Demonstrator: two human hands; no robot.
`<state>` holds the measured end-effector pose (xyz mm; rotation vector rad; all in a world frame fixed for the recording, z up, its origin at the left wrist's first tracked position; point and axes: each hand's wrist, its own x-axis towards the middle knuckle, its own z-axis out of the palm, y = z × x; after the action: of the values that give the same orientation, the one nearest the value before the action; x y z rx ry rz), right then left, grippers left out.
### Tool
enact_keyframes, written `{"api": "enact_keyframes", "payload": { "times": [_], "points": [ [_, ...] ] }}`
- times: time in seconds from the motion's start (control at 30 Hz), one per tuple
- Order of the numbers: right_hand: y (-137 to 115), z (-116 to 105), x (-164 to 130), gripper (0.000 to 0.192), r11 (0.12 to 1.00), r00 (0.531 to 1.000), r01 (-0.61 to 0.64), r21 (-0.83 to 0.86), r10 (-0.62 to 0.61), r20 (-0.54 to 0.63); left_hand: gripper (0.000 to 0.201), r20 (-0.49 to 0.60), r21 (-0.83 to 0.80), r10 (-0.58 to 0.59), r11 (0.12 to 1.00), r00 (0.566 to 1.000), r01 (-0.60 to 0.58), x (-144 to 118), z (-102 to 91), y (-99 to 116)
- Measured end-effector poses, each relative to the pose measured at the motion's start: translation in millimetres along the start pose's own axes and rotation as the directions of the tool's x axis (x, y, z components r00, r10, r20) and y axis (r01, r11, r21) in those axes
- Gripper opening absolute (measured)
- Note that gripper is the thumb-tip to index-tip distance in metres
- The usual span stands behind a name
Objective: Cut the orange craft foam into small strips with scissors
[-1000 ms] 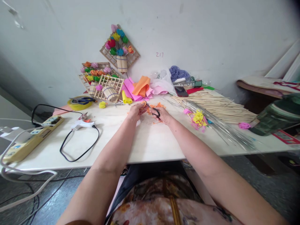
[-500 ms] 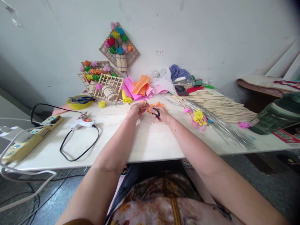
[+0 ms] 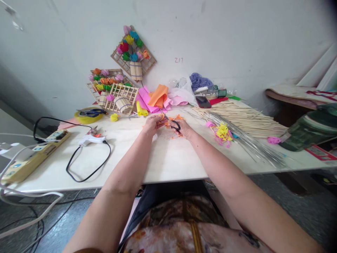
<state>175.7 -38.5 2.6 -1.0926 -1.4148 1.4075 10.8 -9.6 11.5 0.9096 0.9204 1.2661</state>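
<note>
While the stick basket [image 3: 136,71] holds paper flowers [image 3: 131,44], L hand [image 3: 152,124] pinches orange paper [image 3: 162,119], R hand [image 3: 184,128] grips scissors [image 3: 171,123].

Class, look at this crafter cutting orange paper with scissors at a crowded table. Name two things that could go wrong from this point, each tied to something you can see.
1. The right hand works black scissors right against the left hand pinching a small orange paper piece; the fingertips could get nicked.
2. The glue gun lies on the table with its black cord looped near the front edge; a snag might drag it off.
</note>
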Motion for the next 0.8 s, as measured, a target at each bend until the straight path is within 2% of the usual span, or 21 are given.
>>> {"api": "enact_keyframes", "payload": {
  "times": [0.43, 0.8],
  "points": [
    [-4.4, 1.9, -3.0, 0.027, 1.000, 1.000, -0.017, -0.014, 0.017, 0.002, 0.024, -0.015, 0.008, 0.011, 1.000, 1.000, -0.011, 4.5, -4.7, -3.0],
    [-3.6, 1.2, -4.2, 0.029, 0.999, 0.999, -0.051, -0.006, 0.051, 0.006, 0.019, -0.032, 0.000, 0.009, 1.000, 0.999, -0.009, 3.0, -3.4, -2.1]
  ]
}}
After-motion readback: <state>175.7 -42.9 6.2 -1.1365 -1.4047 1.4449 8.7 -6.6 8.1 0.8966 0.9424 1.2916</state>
